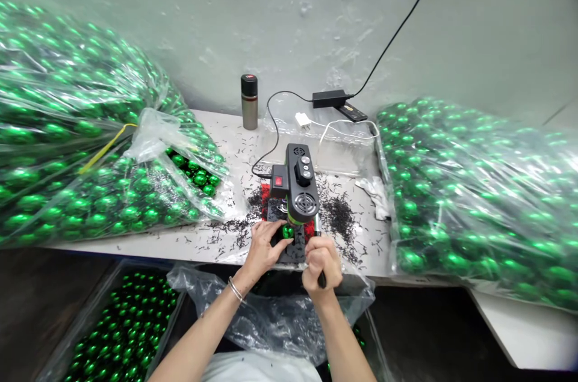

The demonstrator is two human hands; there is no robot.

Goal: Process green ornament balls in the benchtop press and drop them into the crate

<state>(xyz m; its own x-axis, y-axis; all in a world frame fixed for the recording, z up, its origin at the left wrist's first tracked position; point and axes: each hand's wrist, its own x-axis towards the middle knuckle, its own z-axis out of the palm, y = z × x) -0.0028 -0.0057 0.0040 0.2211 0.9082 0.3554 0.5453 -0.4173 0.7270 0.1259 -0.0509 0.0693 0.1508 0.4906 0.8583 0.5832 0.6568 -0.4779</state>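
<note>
A small black bench machine (301, 189) with a red switch stands on the white table. Under its head sits a shiny green ball (288, 231). My left hand (267, 245) has the ball pinched between thumb and fingers. My right hand (322, 263) is wrapped round the machine's lever handle (322, 280), whose dark end pokes out below the fist. Small black bits (339, 218) lie scattered around the machine's base, and red patches show on either side of it.
Large clear bags of green balls stand left (67, 147) and right (469, 201). A flask (250, 102), a power adapter (332, 98) and a white charger (303, 120) lie toward the wall. Below the table edge are a crate of green balls (126, 322) and plastic sheeting (271, 319).
</note>
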